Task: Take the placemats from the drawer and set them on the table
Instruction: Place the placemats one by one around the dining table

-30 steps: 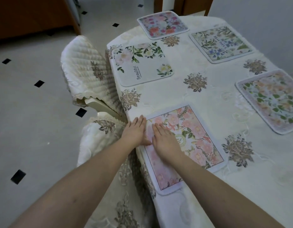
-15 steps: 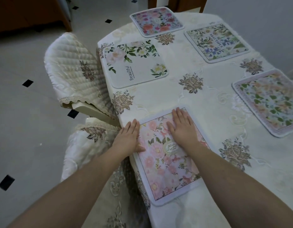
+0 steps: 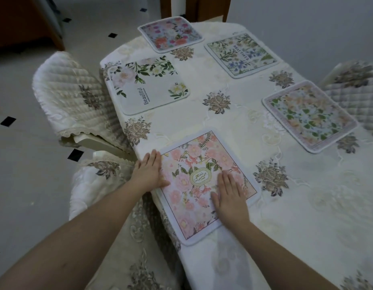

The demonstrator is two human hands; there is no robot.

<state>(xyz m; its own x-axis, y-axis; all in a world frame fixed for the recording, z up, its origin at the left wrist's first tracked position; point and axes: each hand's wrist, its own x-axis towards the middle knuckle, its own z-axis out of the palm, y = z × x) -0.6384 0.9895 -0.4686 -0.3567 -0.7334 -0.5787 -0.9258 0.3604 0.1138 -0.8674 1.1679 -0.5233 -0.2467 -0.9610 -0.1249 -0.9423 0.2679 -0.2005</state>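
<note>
Your left hand point(image 3: 149, 172) lies flat, fingers straight, against the near edge of the pink placemat point(image 3: 204, 183), while your right hand point(image 3: 229, 194) presses open-palmed on its surface, likely to smooth and square it at the table point(image 3: 240, 130) edge. Four other placemats sit well apart around the cloth, one per seat. None seems left to lay.

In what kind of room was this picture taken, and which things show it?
Most likely the dining area of a home. A table under an embroidered cloth carries five flowered placemats, such as the pink placemat under both hands. Chairs with quilted covers stand at its sides, on a tiled floor.
</note>
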